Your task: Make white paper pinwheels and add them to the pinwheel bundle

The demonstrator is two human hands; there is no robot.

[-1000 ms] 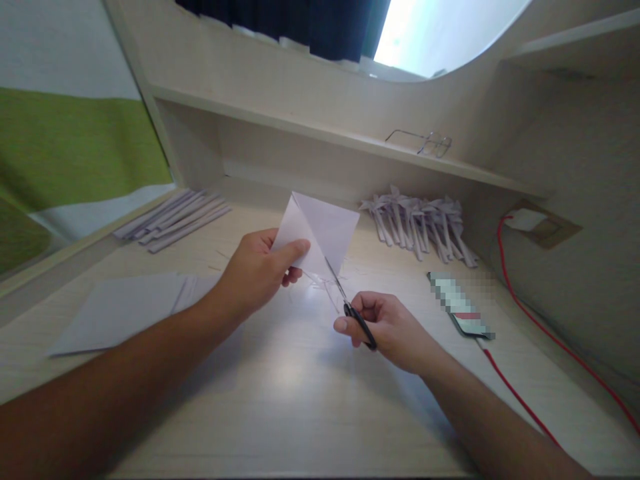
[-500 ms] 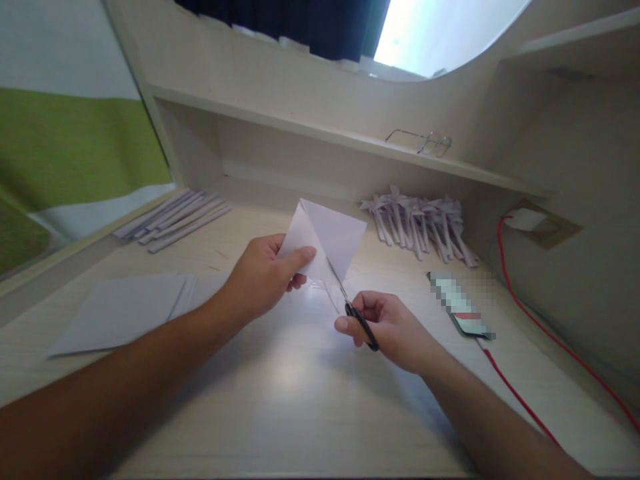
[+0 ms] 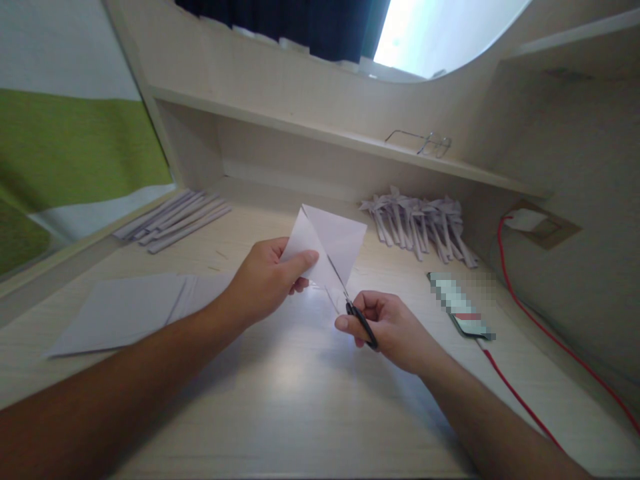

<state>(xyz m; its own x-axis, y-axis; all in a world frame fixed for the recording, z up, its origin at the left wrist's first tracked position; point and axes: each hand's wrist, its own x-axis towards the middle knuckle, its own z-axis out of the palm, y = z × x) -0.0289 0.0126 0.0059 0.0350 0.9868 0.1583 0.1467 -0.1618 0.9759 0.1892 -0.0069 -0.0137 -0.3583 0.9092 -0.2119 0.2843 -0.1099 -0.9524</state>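
Paper, a folded white square, is sitting lower and nearer the right hand than a second ago, pinched at its left corner in the closed grip of the left hand, while the scissors, clasped in the right-hand grip, are biting further up its lower edge, so the cut is advancing. Bare desk is lying open below both grips, with the phone and red cable crowding the right and the flat sheets lying to the left.
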